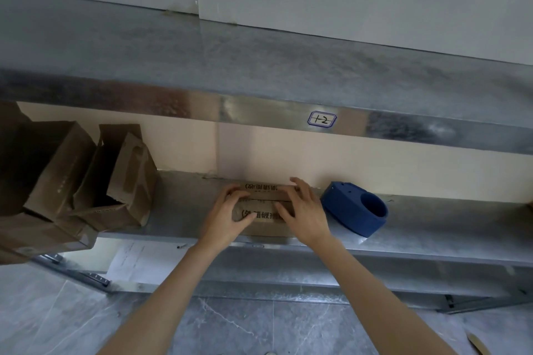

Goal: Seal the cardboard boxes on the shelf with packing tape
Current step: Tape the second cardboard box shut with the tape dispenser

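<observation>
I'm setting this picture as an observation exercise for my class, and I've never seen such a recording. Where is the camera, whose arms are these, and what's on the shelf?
There is no machine here: a person works with bare hands. The one picture comes from a camera worn on their head, so the arms reach in from below. The left hand curls around the left end of a small cardboard box; the right hand lies with fingers spread across its top. The box sits on a metal shelf. To its right lies a blue tape dispenser, held by nobody. At the left is a pile of opened cardboard boxes. A handwritten label is stuck to the shelf edge above.
</observation>
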The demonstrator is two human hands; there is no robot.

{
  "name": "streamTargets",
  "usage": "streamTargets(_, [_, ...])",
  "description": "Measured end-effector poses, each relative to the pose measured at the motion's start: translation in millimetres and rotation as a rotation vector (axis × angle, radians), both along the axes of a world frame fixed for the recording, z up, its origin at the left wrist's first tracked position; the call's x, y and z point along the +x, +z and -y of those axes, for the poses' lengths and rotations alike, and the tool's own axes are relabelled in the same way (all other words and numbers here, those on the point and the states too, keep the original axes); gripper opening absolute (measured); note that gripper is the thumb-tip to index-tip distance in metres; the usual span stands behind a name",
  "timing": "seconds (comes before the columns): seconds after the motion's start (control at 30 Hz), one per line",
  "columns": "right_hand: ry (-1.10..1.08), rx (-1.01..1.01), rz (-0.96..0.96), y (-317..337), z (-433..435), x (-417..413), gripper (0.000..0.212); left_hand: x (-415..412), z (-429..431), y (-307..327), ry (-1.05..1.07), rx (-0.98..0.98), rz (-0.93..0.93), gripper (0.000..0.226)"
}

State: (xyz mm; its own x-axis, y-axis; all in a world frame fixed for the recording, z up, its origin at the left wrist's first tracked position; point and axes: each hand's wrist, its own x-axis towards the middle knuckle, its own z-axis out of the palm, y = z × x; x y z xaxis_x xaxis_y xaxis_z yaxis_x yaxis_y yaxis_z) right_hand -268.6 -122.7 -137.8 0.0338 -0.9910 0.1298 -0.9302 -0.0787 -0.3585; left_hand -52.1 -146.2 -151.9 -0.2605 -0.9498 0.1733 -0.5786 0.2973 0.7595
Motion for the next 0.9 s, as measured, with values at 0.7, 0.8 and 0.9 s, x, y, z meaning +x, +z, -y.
streamTargets(0.7, [-0.36,0.191,-0.167,4.4,-18.8,-135.4,0.066,-16.3,-2.4,-8.5,0.115,-0.048,-0.028,0.032])
streamTargets(0.8, [-0.243,0.384,-0.136,-2.3,-7.1,-149.3,0.079,-17.0,-3.4,-9.6,0.124,-0.05,-0.03,0.032])
streamTargets(0.9, [-0.165,0.489,-0.082,-5.1,1.5,-163.6,0.086,-16.5,-3.2,-10.2,0.127,-0.053,-0.02,0.032])
